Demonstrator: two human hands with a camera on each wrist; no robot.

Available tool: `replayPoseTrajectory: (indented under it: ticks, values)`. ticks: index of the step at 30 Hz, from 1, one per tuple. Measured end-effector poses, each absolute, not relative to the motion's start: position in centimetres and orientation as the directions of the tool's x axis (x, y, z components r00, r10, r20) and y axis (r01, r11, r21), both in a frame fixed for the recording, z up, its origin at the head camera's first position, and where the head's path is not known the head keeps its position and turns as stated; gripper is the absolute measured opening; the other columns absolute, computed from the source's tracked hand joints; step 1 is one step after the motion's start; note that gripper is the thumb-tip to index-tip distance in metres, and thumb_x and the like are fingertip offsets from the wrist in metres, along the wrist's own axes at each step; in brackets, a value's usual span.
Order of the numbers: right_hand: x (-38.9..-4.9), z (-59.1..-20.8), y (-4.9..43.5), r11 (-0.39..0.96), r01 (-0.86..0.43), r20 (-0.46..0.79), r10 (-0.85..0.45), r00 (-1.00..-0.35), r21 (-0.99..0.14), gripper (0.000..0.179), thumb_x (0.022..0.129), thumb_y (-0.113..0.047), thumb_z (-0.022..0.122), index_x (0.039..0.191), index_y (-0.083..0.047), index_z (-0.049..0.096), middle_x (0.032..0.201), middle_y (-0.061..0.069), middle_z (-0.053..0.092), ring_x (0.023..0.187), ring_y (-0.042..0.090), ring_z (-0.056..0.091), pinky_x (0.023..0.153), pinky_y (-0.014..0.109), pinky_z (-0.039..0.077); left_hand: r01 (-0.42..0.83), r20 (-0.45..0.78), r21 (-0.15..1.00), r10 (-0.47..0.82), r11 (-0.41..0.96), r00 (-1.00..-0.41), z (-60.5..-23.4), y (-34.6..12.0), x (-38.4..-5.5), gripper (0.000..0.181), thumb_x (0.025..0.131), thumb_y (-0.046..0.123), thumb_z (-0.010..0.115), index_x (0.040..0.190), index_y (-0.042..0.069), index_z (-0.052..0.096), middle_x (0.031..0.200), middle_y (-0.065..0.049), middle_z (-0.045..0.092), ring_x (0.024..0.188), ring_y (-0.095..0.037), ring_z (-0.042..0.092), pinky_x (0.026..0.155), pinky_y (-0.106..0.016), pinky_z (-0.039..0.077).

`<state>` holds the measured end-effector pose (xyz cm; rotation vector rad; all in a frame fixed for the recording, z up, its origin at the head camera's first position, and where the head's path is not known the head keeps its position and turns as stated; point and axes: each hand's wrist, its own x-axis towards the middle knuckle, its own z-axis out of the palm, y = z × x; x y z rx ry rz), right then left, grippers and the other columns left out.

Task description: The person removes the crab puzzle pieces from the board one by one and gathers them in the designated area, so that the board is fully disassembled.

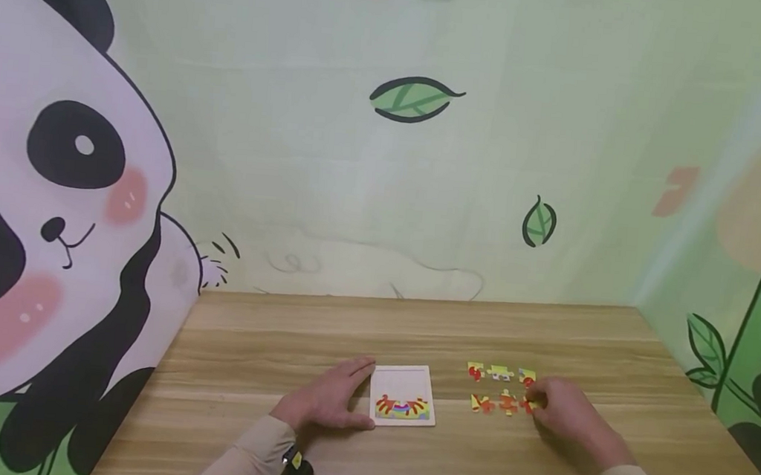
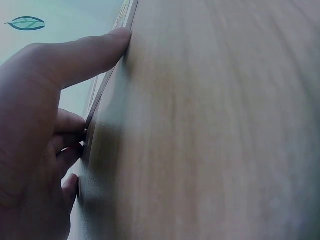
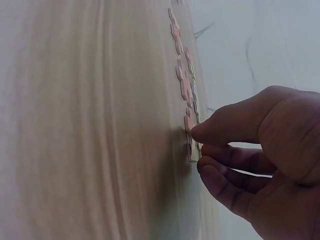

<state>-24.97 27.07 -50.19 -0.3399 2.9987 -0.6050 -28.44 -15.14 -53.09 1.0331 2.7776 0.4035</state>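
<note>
In the head view, a square white puzzle tray [image 1: 403, 370] lies on the wooden table, its lower part filled with joined pieces [image 1: 402, 408] in red, yellow and blue. My left hand [image 1: 334, 396] rests at the tray's left side, thumb by the near corner and fingers by the far one. To the tray's right, loose jigsaw pieces lie in two rows. My right hand [image 1: 564, 408] is at the right end of the nearer row. Its thumb and fingertips pinch a red and yellow jigsaw piece [image 3: 189, 125], low at the tabletop and partly hidden behind the thumb.
The farther row includes a left piece [image 1: 474, 370], a middle piece [image 1: 499, 373] and a right piece [image 1: 527, 376]. Two more pieces, a left one [image 1: 482, 403] and a middle one [image 1: 507, 403], lie in the nearer row. Behind the table [image 1: 320, 318] hangs a panda-printed cloth [image 1: 293, 149].
</note>
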Motion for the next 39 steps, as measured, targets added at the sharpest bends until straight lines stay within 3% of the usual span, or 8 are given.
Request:
replayPoseTrajectory:
  ticks: [17, 39]
  values:
    - [-25.5, -49.5, 26.2, 0.884, -0.238, 0.07, -0.229, -0.971, -0.404, 0.028, 0.077, -0.01, 0.075, 0.102, 0.0, 0.07, 0.087, 0.003, 0.066, 0.08, 0.016, 0.059, 0.071, 0.036, 0.054, 0.634, -0.019, 0.298, 0.668, 0.714, -0.744, -53.3, -15.2, -28.5, 0.101, 0.08, 0.063, 0.067, 0.151, 0.0, 0.03, 0.157, -0.014, 0.03, 0.144, -0.03, 0.031, 0.119, -0.044, 0.028]
    - [-26.5, -48.3, 22.8, 0.85, -0.283, 0.103, -0.265, -0.959, -0.445, 0.029, 0.08, -0.011, 0.071, 0.107, -0.001, 0.069, 0.092, 0.007, 0.069, 0.08, 0.015, 0.06, 0.071, 0.034, 0.056, 0.627, -0.034, 0.293, 0.663, 0.722, -0.748, -53.1, -15.1, -28.4, 0.1, 0.08, 0.063, 0.067, 0.151, 0.001, 0.031, 0.157, -0.013, 0.031, 0.145, -0.029, 0.03, 0.119, -0.043, 0.028]
